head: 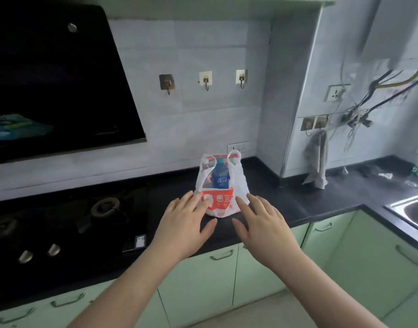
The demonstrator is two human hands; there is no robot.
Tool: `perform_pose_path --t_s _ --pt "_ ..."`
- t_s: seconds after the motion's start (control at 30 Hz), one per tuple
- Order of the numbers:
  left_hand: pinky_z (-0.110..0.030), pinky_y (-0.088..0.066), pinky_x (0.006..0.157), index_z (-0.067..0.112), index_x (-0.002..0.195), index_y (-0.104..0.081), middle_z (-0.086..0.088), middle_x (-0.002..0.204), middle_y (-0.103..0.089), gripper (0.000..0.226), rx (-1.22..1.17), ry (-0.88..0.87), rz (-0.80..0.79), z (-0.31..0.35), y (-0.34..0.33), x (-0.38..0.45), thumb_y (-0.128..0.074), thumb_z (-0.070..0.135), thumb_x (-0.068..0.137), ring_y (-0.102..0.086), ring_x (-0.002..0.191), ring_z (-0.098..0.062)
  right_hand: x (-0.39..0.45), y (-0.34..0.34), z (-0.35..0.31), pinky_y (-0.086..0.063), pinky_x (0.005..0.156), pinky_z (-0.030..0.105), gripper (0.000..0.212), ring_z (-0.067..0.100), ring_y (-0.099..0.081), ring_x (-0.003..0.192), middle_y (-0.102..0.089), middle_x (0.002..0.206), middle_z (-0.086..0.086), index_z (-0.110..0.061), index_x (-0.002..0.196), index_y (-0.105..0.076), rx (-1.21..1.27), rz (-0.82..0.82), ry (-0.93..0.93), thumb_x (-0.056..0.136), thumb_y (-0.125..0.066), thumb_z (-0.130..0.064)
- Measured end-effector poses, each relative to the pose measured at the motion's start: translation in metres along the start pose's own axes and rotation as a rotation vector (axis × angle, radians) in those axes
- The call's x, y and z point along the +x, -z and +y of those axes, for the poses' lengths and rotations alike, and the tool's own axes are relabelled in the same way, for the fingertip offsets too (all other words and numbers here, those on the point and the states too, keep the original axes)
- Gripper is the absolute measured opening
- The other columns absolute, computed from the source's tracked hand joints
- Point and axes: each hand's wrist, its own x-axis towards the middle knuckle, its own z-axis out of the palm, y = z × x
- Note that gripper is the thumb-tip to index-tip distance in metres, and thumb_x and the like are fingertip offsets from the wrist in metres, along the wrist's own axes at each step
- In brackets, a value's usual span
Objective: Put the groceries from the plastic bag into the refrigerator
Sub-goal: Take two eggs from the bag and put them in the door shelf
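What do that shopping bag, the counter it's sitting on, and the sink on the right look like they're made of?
Bag: thin white plastic film with red print, crinkled, and sheer enough to show a blue bottle inside.
Counter: dark, smooth slab, probably stone or a stone-look composite; hard to tell which.
Sink: apparently stainless steel, grey with a brushed metallic sheen.

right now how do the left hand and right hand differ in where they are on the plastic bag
The left hand lies at the plastic bag's left side, fingertips over its red print; the right hand lies at its right side, fingers over the white edge. Both are open with spread fingers, gripping nothing.
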Motion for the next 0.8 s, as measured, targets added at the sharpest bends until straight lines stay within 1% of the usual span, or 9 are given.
perform_pose_path --t_s 0.07,0.1,0.2,0.27,0.4,0.53,0.63,0.7,0.8 --pt "-0.037 -0.014 0.119 0.027 0.151 -0.026 0.006 0.159 -0.025 0.059 -0.039 -0.026 -0.001 -0.009 -0.009 0.019 -0.031 0.053 0.099 -0.016 0.148 -0.016 0.02 -0.008 -0.002 -0.042 0.104 0.04 0.055 0.028 -0.05 0.127 -0.056 0.137 0.008 -0.018 0.136 -0.051 -0.028 0.011 -0.001 0.092 -0.034 -0.046" --pt "-0.037 -0.014 0.119 0.027 0.151 -0.027 0.006 0.159 -0.026 0.058 -0.05 -0.038 0.004 -0.014 -0.012 0.029 -0.032 0.052 0.099 -0.017 0.148 -0.016 0.031 -0.012 -0.004 -0.041 0.105 0.04 0.055 0.027 -0.049 0.128 -0.055 0.138 0.008 -0.018 0.136 -0.05 -0.038 0.001 0.0 0.092 -0.033 -0.046" --pt "-0.039 -0.012 0.12 0.028 0.151 -0.025 0.003 0.161 -0.022 0.058 -0.071 -0.059 0.009 -0.031 -0.02 0.06 -0.033 0.052 0.099 -0.014 0.149 -0.018 0.064 -0.029 -0.01 -0.036 0.109 0.04 0.055 0.026 -0.043 0.135 -0.049 0.145 0.007 -0.021 0.14 -0.046 -0.06 -0.019 0.001 0.093 -0.031 -0.047" --pt "-0.04 -0.01 0.121 0.029 0.152 -0.021 0.003 0.163 -0.018 0.057 -0.082 -0.066 -0.02 -0.041 -0.027 0.08 -0.032 0.05 0.1 -0.01 0.15 -0.018 0.083 -0.038 -0.009 -0.04 0.107 0.042 0.058 0.027 -0.047 0.133 -0.051 0.142 0.008 -0.02 0.138 -0.049 -0.072 -0.027 -0.019 0.093 -0.027 -0.049" --pt "-0.041 -0.013 0.122 0.028 0.153 -0.021 0.002 0.163 -0.018 0.056 -0.085 -0.098 -0.037 -0.057 -0.047 0.119 -0.029 0.049 0.101 -0.01 0.15 -0.018 0.111 -0.055 0.002 -0.041 0.107 0.043 0.061 0.028 -0.048 0.131 -0.054 0.14 0.008 -0.018 0.137 -0.051 -0.103 -0.061 -0.046 0.091 -0.024 -0.05" --pt "-0.041 -0.013 0.122 0.025 0.152 -0.023 0.0 0.162 -0.02 0.056 -0.097 -0.143 -0.041 -0.055 -0.071 0.149 -0.03 0.046 0.101 -0.01 0.15 -0.019 0.134 -0.071 0.019 -0.041 0.108 0.043 0.062 0.028 -0.048 0.131 -0.054 0.139 0.009 -0.018 0.137 -0.051 -0.084 -0.085 -0.076 0.091 -0.025 -0.05" --pt "-0.042 -0.012 0.122 0.026 0.153 -0.023 0.0 0.162 -0.02 0.055 -0.077 -0.15 -0.074 -0.05 -0.097 0.172 -0.026 0.047 0.102 -0.007 0.151 -0.02 0.153 -0.087 0.038 -0.036 0.112 0.043 0.069 0.026 -0.041 0.137 -0.047 0.147 0.008 -0.018 0.142 -0.045 -0.05 -0.107 -0.081 0.089 -0.017 -0.054" --pt "-0.041 -0.009 0.121 0.027 0.153 -0.022 0.001 0.163 -0.019 0.055 -0.086 -0.119 -0.101 -0.05 -0.11 0.19 -0.024 0.049 0.102 -0.007 0.151 -0.02 0.166 -0.1 0.056 -0.031 0.115 0.041 0.072 0.024 -0.035 0.141 -0.041 0.151 0.006 -0.018 0.145 -0.04 -0.038 -0.115 -0.074 0.089 -0.014 -0.055" --pt "-0.039 -0.007 0.121 0.028 0.153 -0.019 0.003 0.163 -0.017 0.057 -0.083 -0.083 -0.119 -0.051 -0.128 0.218 -0.023 0.051 0.102 -0.007 0.151 -0.019 0.188 -0.118 0.082 -0.023 0.117 0.039 0.069 0.022 -0.029 0.144 -0.034 0.155 0.004 -0.019 0.148 -0.033 -0.022 -0.15 -0.031 0.091 -0.016 -0.054"
